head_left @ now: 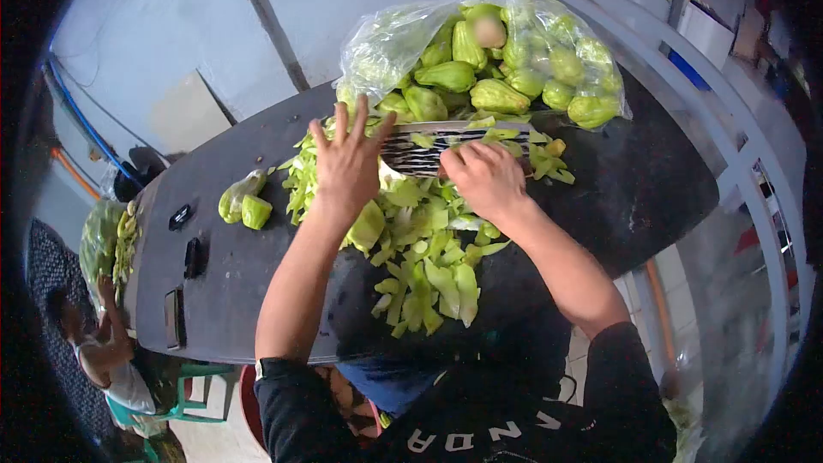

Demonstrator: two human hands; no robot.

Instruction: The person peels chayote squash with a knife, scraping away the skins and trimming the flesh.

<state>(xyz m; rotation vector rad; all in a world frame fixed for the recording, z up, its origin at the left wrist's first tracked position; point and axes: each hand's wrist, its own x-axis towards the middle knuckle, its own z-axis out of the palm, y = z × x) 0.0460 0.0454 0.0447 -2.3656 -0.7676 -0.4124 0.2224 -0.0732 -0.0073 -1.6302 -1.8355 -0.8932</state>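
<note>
My left hand is over the left end of a black-and-white striped board, fingers spread and stretched out. Curled fingers show on my right hand, which rests on the board's right half; whatever it grips is hidden. Pale green peelings lie around the board and spill toward me. Below my left wrist is a green chayote, partly covered by peelings. Just beyond the board, a clear plastic bag lies open, full of whole chayotes.
On the dark table, left of the peelings, sit a chayote piece and a small plastic bag. Several small black objects line the left edge. Another person sits at far left. A grey metal railing runs along the right.
</note>
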